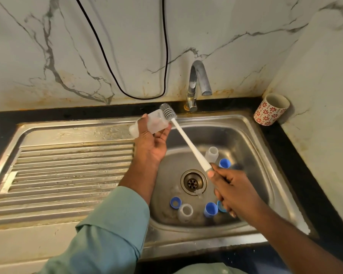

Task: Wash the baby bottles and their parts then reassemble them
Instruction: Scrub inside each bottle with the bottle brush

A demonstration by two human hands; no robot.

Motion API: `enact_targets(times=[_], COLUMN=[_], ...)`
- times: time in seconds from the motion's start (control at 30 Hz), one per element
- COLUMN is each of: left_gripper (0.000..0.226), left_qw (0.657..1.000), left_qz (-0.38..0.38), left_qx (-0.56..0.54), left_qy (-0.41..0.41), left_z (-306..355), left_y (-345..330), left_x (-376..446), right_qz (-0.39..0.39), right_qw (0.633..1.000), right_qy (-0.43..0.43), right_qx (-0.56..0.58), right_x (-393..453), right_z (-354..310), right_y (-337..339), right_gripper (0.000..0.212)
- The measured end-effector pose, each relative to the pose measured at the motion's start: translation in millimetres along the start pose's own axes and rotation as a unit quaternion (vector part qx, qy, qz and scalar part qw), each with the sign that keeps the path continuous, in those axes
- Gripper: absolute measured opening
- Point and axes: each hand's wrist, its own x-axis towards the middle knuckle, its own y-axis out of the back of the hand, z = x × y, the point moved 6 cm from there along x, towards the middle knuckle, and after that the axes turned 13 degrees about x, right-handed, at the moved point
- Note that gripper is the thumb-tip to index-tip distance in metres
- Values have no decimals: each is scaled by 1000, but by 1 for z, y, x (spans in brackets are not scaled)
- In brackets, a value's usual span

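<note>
My left hand (150,143) grips a clear baby bottle (153,123) lying sideways above the sink's left rim. My right hand (233,191) holds the grey handle of a white bottle brush (188,143), whose grey bristle head (168,112) sits at the bottle's upper right end. In the steel sink basin (246,139) lie another clear bottle (211,153), a clear part (185,212), blue rings and caps (175,202) (210,209) (224,163), and a clear teat by the drain (193,181).
A ribbed steel draining board (67,171) stretches to the left. The tap (196,86) stands behind the basin with no water running. A red-patterned cup (270,109) stands in the back right corner. A black cable (115,76) hangs on the marble wall.
</note>
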Motion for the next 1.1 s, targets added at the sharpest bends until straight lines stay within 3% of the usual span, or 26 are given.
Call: enact_targets(times=[0.13,0.27,0.37,0.57,0.83,1.1], left_gripper=[65,61,69,67,60,65], left_qw=[998,1000,998,999,999,998], left_qz=[36,11,45,33,29,47], left_qx=[-41,-9,-38,-33,-31,-30], left_qy=[-13,-1,-15,-17,5,-20], left_z=[9,0,8,7,1,17], left_y=[6,3,6,1,-1,-6], left_x=[5,1,7,7,8,28], right_qz=[-30,-19,-33,-26,-20,-2], right_qw=[1000,1000,999,999,1000,999], right_qy=[-1,-15,-14,-20,-12,1], right_qx=[1,3,-7,-3,-13,-48], right_x=[-5,0,-2,3,7,27], right_z=[1,-2,-2,-10,-16,-46], right_y=[-1,1,-2,-11,-18,-43], right_gripper=[19,18,16,10,28,21])
